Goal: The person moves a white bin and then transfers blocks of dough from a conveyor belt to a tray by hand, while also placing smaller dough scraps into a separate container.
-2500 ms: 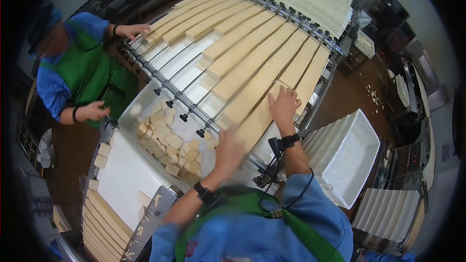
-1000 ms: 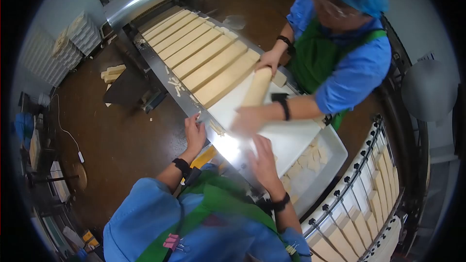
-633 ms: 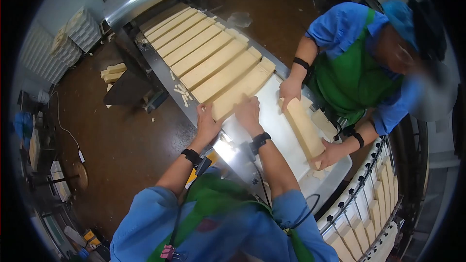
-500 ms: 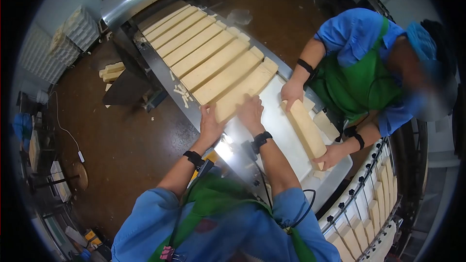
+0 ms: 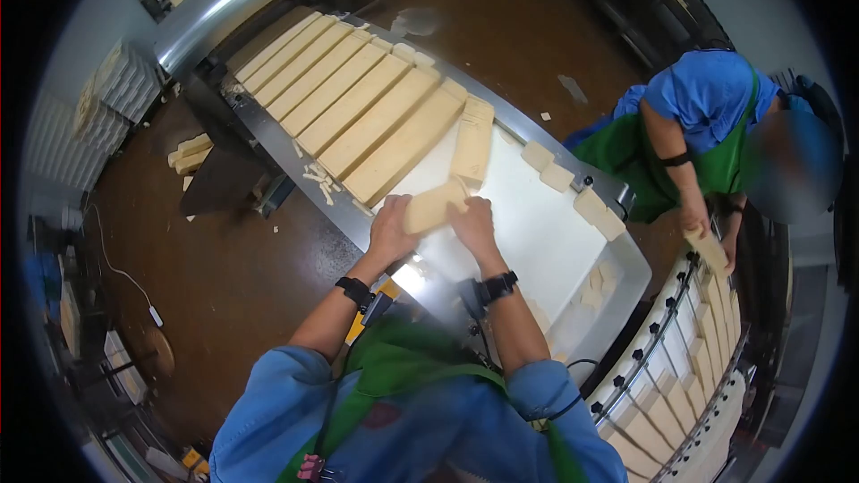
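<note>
A short pale block (image 5: pixel 432 207) is gripped between my left hand (image 5: pixel 391 231) and my right hand (image 5: pixel 473 222), just above the white belt (image 5: pixel 528 224). A longer broken-off piece (image 5: pixel 472 145) lies tilted on the belt just beyond my hands. Several long pale slabs (image 5: pixel 353 103) lie side by side on the conveyor further up. Both wrists wear black bands.
A co-worker in blue with a green apron (image 5: pixel 707 139) bends at the right, a hand (image 5: pixel 693 219) on a slab at the roller lanes (image 5: pixel 680 367). Small offcuts (image 5: pixel 601 215) line the belt's far edge. Crumbs (image 5: pixel 318 181) and stacked blocks (image 5: pixel 188 154) lie left.
The slab I pressed on has broken: I now hold a short piece of it lifted off the belt. The co-worker has carried their slab away to the roller lanes at right.
</note>
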### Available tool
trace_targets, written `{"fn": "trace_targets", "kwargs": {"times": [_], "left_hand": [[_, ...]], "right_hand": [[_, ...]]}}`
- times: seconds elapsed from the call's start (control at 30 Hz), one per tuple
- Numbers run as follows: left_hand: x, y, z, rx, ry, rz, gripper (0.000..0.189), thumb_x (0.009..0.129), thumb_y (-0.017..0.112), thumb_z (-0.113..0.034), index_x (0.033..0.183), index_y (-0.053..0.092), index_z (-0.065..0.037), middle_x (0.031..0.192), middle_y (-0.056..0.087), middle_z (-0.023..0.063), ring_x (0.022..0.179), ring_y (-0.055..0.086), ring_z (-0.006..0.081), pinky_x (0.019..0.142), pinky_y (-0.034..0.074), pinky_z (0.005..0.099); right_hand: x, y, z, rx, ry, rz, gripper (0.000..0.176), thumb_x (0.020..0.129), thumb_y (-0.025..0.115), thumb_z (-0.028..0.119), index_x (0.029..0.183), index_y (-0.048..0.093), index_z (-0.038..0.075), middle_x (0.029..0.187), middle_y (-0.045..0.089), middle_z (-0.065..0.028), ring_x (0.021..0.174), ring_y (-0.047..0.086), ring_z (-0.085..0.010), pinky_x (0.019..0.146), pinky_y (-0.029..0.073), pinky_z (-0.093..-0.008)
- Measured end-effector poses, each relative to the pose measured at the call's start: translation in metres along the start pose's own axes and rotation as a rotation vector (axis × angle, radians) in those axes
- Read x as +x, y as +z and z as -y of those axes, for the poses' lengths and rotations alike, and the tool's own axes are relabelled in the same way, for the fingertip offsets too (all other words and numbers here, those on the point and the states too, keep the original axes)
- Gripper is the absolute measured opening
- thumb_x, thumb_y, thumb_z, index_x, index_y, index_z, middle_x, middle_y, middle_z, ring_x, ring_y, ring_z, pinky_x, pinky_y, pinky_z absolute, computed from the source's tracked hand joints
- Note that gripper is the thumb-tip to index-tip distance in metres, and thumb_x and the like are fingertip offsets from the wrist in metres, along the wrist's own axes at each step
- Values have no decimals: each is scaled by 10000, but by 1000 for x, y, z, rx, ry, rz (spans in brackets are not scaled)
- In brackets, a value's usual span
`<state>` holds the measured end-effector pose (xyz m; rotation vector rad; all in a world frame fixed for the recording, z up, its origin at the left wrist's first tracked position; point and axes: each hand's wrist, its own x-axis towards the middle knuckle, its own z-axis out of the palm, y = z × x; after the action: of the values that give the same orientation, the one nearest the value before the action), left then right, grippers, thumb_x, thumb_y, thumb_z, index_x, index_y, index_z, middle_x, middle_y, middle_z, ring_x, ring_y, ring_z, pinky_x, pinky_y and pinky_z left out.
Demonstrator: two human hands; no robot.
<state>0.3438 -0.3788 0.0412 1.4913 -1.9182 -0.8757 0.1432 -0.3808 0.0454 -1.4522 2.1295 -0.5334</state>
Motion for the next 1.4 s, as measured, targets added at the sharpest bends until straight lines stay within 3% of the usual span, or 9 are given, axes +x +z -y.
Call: {"fn": "trace_targets", "kwargs": {"times": [0.3,0.53,0.63,0.7,0.77,0.87,0.93,1.07,1.4], "left_hand": [[-16,60,-90,-86,297,557,727,792,843,-204,1437,533,-80,1314,540,196,1218,589,390,1024,510,425],[-33,126,-50,-489,47,477,456,991,621,-174,1424,559,-46,1356,553,191,1307,532,346,1122,431,407],[-36,122,-39,-598,-43,491,451,950,607,-86,1396,569,-25,1327,567,197,1272,539,364,1117,434,420],[-36,109,-35,-221,227,252,473,883,590,-12,1356,589,-25,1309,566,225,1247,532,400,1095,437,468],[-44,86,-84,391,77,23,506,812,657,-28,1315,607,-27,1235,581,263,1255,501,432,1038,423,533],[-58,100,-100,220,292,35,444,891,713,-109,1310,624,4,1255,591,219,1186,557,342,1000,457,468],[-61,133,-102,-455,-316,565,478,967,728,-252,1326,597,35,1236,628,177,1087,599,249,918,495,398],[-75,167,-118,-601,-430,517,514,1009,658,-290,1375,533,48,1274,589,199,1126,601,251,939,525,377],[-238,203,-321,-522,154,1442,558,985,722,-256,1421,495,9,1314,594,131,1189,586,236,1022,486,371]], "right_hand": [[-133,-85,-109,265,331,-275,574,947,715,311,1318,526,-84,1368,354,-296,1076,589,-385,956,525,-467],[-139,-89,-158,-112,190,-374,543,973,689,336,1288,588,-95,1035,639,-318,999,609,-456,918,502,-503],[-133,-88,-158,33,162,-365,544,983,663,291,1343,548,-100,1174,606,-316,1120,559,-475,997,459,-526],[-134,-91,-158,14,140,-371,533,989,654,283,1344,547,-99,1197,605,-325,1140,559,-478,1020,448,-534],[-132,-89,-163,-15,137,-401,521,996,646,275,1346,547,-98,1221,603,-334,1159,559,-481,1043,438,-541],[-131,-70,-173,15,12,-556,504,1001,633,260,1359,549,-85,1270,602,-332,1193,554,-482,1084,416,-544],[-133,-63,-176,48,15,-587,494,984,646,244,1346,560,-81,1267,610,-315,1180,560,-474,1068,425,-545],[-159,-87,-160,198,273,-626,537,934,689,256,1321,544,-87,1260,581,-315,1164,539,-469,1029,434,-550],[-434,-191,-259,-167,512,-1399,377,971,595,189,1301,608,7,1209,609,-238,1163,553,-436,1049,440,-497]]}}
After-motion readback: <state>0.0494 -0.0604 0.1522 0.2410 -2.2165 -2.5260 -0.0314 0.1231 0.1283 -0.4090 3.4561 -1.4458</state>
